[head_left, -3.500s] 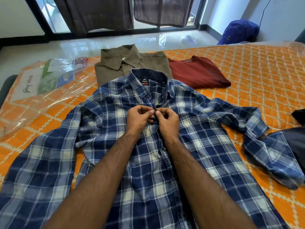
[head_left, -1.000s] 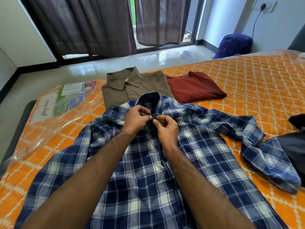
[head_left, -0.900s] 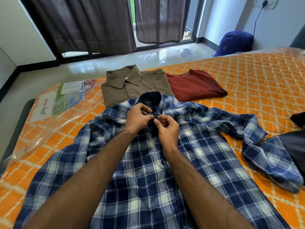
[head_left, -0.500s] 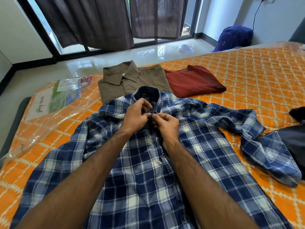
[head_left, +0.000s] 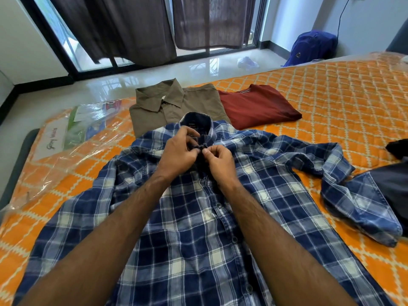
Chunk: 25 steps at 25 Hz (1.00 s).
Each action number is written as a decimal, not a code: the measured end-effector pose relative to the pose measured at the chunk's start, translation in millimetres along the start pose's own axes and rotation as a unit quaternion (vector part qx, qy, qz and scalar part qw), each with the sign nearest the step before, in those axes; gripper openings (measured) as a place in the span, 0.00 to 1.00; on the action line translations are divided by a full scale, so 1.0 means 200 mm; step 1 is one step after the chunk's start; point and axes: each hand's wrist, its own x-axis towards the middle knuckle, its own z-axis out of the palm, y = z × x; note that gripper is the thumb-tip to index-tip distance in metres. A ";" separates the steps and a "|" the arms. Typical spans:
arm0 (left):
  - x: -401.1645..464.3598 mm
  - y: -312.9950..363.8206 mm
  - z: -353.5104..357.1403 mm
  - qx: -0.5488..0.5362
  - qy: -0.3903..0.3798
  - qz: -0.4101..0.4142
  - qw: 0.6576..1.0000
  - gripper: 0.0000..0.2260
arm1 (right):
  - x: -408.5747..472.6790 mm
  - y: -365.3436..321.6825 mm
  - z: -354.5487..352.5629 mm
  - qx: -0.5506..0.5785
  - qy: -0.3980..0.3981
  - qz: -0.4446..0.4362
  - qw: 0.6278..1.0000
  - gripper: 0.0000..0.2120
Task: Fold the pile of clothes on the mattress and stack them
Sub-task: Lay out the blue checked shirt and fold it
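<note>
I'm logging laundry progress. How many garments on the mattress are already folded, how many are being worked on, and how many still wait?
Folded: 2, the olive shirt and the maroon top
In hand: 1, the blue plaid shirt
Waiting: at least 1, dark clothes at the edge, count unclear
Total: at least 4

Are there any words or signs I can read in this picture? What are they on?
Handwriting-style words on the white sheet under the plastic wrap: too blurred to read.
Label inside the plaid shirt collar: too small to read.
Small triangle logo on the blue backpack: no letters legible.
</note>
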 end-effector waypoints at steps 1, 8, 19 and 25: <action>0.00 0.01 0.00 -0.059 0.005 -0.050 0.997 0.17 | 0.00 -0.01 -0.01 -0.029 -0.001 -0.032 0.999 0.05; 0.03 0.03 0.01 -0.332 -0.022 -0.273 0.903 0.23 | -0.02 -0.05 -0.07 -0.074 -0.047 -0.194 0.977 0.05; -0.05 0.32 -0.17 -0.021 -0.157 0.143 0.977 0.24 | -0.12 -0.16 -0.07 0.234 -0.020 0.003 0.972 0.17; -0.03 0.42 -0.50 0.089 0.029 0.159 0.983 0.24 | -0.29 -0.60 -0.32 0.410 -0.011 0.089 0.908 0.07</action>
